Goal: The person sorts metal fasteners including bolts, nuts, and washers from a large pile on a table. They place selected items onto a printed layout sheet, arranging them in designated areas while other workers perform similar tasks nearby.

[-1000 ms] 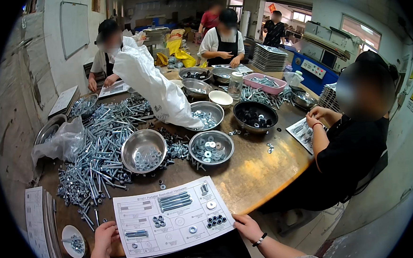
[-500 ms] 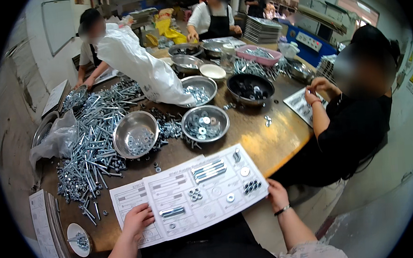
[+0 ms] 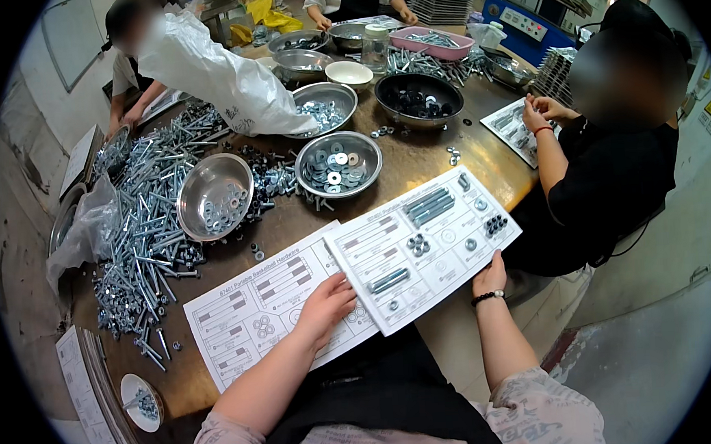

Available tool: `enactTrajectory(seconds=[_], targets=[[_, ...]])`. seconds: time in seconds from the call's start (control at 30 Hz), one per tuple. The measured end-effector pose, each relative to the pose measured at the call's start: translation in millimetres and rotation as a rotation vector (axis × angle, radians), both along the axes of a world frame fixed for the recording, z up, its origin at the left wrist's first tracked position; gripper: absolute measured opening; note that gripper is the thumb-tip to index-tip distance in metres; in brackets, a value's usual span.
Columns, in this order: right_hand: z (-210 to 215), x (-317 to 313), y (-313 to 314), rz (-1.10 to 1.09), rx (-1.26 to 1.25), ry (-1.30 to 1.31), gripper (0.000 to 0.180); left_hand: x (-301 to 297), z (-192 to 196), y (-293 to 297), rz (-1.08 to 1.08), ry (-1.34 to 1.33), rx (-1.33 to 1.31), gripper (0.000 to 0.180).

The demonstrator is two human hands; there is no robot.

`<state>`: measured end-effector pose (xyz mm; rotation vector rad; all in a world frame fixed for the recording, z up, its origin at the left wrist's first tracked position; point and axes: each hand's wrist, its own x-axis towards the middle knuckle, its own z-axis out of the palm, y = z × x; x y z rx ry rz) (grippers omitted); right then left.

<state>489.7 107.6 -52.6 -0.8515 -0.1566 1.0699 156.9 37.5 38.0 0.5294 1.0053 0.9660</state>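
A white printed card (image 3: 397,297) with bolts, nuts and washers laid out in its boxes is between my hands, tilted up to the right. My right hand (image 3: 491,277) grips its lower right edge, the fingers hidden underneath. At its left edge my left hand (image 3: 327,312) closes on the card, its fingertips partly hidden. Under it and to the left a second printed card (image 3: 240,333) lies at the table's front edge; only printed drawings show on the part I can see.
Loose bolts (image 3: 140,227) heap up on the left. Beyond the cards stand a steel bowl of washers (image 3: 369,184), another steel bowl (image 3: 192,207) and a black bowl (image 3: 398,120). A card stack (image 3: 86,401) and a small white bowl (image 3: 130,390) sit near left. A co-worker (image 3: 611,149) sits at right.
The card with hardware has moved right and away from me, in both hands. More of the second card underneath shows now. My view has shifted downward.
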Motion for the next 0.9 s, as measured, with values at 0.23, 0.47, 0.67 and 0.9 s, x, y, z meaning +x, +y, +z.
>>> enactTrajectory(seconds=[0.23,0.47,0.67,0.9], targets=[[-7,0,27,-0.048,-0.033,0.062,0.035,28,-4,2,-0.154,0.15,0.156,0.058],[-24,22,48,-0.002,-0.068,0.016,0.038,-24,-18,-35,-0.107,0.75,0.551,0.049],[-37,71,43,-0.087,-0.057,-0.417,0.018,-122,-13,-88,0.167,1.377,0.553,0.048],[81,-81,23,0.001,0.142,-0.789,0.029,-186,-13,-143,0.358,1.684,0.202,0.049]])
